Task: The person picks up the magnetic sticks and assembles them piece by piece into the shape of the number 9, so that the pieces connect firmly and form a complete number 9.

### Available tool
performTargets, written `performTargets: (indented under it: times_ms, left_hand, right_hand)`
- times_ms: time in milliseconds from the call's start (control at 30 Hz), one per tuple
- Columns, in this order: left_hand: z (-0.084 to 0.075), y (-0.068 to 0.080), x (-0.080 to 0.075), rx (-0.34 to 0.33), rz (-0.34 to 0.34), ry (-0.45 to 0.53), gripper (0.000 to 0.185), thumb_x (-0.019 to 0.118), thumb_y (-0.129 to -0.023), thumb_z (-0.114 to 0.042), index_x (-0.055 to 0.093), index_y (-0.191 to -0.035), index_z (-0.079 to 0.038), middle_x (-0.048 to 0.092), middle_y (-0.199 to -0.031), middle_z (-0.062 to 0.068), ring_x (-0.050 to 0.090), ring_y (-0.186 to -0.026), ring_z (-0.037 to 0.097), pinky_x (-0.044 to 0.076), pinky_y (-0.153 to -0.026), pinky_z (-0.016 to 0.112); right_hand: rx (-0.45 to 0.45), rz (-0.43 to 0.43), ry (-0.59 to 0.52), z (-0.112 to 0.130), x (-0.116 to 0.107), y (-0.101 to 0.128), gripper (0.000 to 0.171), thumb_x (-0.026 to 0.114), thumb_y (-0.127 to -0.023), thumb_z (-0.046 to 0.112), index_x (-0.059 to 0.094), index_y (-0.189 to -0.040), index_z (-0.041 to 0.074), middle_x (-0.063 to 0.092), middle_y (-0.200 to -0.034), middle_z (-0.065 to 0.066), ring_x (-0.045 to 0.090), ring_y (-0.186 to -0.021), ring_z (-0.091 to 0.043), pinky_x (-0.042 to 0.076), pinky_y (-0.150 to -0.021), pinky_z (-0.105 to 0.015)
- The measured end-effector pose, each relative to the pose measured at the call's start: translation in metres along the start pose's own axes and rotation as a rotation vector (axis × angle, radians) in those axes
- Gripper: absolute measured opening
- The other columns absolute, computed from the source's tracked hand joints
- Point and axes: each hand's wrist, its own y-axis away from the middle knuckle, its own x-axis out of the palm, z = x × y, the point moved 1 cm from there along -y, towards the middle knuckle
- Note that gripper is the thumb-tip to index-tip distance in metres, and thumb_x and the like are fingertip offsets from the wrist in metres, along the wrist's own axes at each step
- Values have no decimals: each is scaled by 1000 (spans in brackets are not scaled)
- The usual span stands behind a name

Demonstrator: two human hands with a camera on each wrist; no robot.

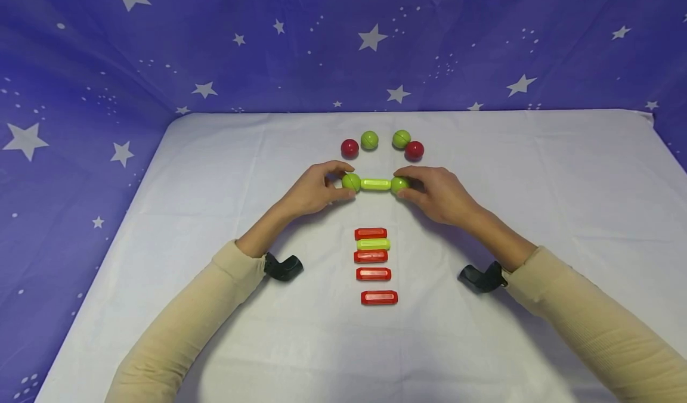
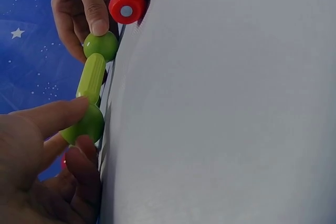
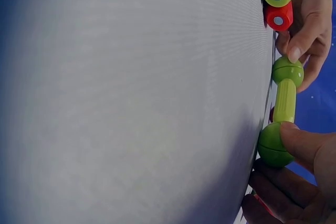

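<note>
A yellow-green ribbed rod (image 1: pixel 376 184) lies crosswise in the middle of the table, with a green ball at each end touching it. My left hand (image 1: pixel 313 189) pinches the left green ball (image 1: pixel 351 182) between thumb and fingers. At the other end, my right hand (image 1: pixel 442 195) pinches the right green ball (image 1: pixel 399 185). The left wrist view shows the same rod (image 2: pixel 91 78) in line between the two balls. Seen from the right wrist, the thumb presses on the near ball (image 3: pixel 272 148) while the fingers curl on its other side.
Beyond the hands sit two red balls (image 1: pixel 350 148) and two green balls (image 1: pixel 369 140) in left and right pairs. Nearer me, several red rods (image 1: pixel 373 274) and one yellow-green rod (image 1: pixel 373 244) lie in a column on the white tablecloth (image 1: pixel 257 355). A starry blue backdrop (image 1: pixel 322 45) stands behind.
</note>
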Motion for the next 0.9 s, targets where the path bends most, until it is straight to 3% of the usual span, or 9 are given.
performTargets:
  times_ms: [200,500,900]
  left_hand:
    - [0,5,0,-5,-55,105,46,78,-86,-16,62,-127,-6,63,-115,7,50,-63,17,41,-53,25]
    - [-8,20,5,18,-102,172,35,76,-87,-15,66,-120,-9,58,-109,7,50,-58,19,44,-51,28]
    - [-19,36,23,74,93,103,32,77,-87,-19,68,-116,-8,65,-99,1,46,-61,18,39,-57,28]
  right_hand:
    - [-3,-2,-4,-1,0,1,38,72,-91,10,64,-127,1,65,-122,-16,58,-115,-31,41,-100,-50]
    - [-13,-1,-6,0,0,0,37,72,-90,9,64,-126,1,66,-119,-15,60,-110,-30,43,-98,-49]
    - [-1,5,7,-1,0,0,38,72,-90,10,64,-126,2,66,-120,-15,59,-111,-30,42,-99,-50]
